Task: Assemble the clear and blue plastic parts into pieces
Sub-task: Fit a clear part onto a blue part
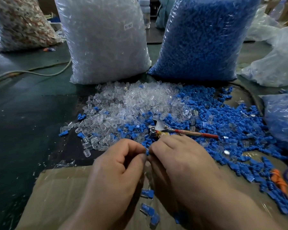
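Pieces: a few assembled pieces [147, 193], blue inside clear, lay on cardboard [56, 188] beneath the wrists, nearer than both hands.
Left: the left hand [121, 161] had its fingers curled in, thumb and forefinger pinching a blue part [147, 152].
Right: the right hand [178, 156] curled likewise, pinching the same blue part from the other side.
Tool: a red-handled tool [181, 131] lay just beyond the right hand.
Loose parts: clear parts [131, 103] were heaped on the table [23, 113] beyond the left hand; blue parts [223, 130] spread beyond and right of the right hand.
Bags: a clear bag [103, 39] and a blue bag [203, 39] stood upright, farthest off.
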The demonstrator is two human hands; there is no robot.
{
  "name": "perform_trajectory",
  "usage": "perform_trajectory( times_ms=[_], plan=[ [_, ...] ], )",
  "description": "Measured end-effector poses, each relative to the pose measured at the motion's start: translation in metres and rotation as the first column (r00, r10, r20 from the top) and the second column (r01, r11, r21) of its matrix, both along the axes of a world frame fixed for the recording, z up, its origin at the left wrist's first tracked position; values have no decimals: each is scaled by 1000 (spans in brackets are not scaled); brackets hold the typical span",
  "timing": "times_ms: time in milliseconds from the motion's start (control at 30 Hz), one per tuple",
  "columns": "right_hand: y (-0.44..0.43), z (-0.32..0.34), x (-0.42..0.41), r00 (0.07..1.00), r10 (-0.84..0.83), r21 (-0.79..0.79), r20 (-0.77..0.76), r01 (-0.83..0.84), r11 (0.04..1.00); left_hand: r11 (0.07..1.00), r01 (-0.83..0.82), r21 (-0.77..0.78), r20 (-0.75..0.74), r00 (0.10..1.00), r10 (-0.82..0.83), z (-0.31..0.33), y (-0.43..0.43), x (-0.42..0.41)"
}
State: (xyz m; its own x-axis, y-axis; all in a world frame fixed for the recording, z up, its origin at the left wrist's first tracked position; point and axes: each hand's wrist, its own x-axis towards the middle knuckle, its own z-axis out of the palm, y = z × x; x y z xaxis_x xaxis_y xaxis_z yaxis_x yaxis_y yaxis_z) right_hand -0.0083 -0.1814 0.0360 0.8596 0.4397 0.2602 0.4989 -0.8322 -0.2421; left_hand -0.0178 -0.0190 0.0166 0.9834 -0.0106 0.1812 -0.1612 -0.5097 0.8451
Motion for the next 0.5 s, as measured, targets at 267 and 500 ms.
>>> perform_trajectory(
  times_ms=[267, 500],
  plan=[
    [1, 2, -3, 994, 102, 126, 43, -106, 986, 989, 92, -119, -170, 979, -111, 5, 13, 6],
    [4, 13, -8, 562, 263, 594, -784, 556, 581, 956, 241, -168, 1, 970, -244, 8, 12, 2]
  ],
)
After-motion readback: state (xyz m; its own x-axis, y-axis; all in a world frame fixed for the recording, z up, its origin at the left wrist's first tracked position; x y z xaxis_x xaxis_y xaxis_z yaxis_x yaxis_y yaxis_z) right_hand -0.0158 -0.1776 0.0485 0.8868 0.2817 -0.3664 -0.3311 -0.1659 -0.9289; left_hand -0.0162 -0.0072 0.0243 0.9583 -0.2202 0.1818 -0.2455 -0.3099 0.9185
